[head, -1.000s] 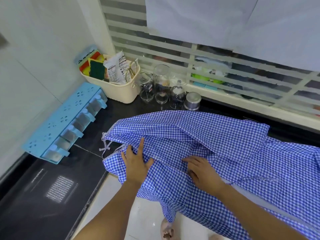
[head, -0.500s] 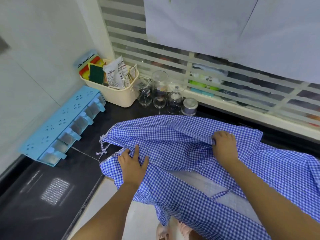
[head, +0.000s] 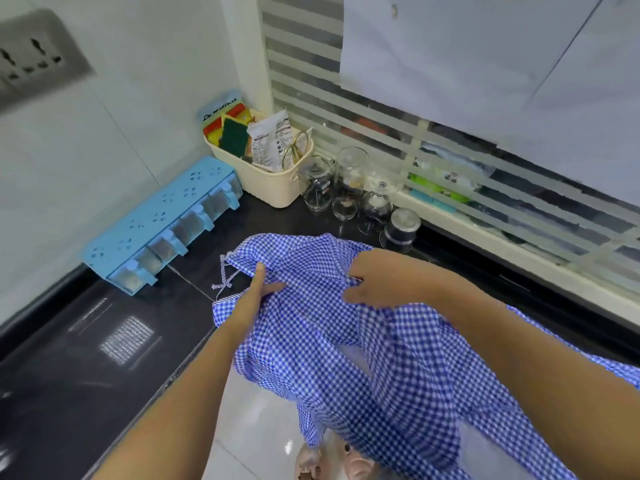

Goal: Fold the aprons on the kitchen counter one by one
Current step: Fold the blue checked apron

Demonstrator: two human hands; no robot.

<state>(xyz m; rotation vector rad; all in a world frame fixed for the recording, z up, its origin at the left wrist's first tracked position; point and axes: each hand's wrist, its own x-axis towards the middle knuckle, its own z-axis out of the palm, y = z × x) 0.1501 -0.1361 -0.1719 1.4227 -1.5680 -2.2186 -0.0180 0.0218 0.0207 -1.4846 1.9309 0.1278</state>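
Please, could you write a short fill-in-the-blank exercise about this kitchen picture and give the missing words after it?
1. The right hand grips a fold of the apron, while the left hand lies on it with ____ fingers.
2. The apron lies on a ____ counter.
3. The drawer box beside the wall is light ____.

Missing words: straight; black; blue.
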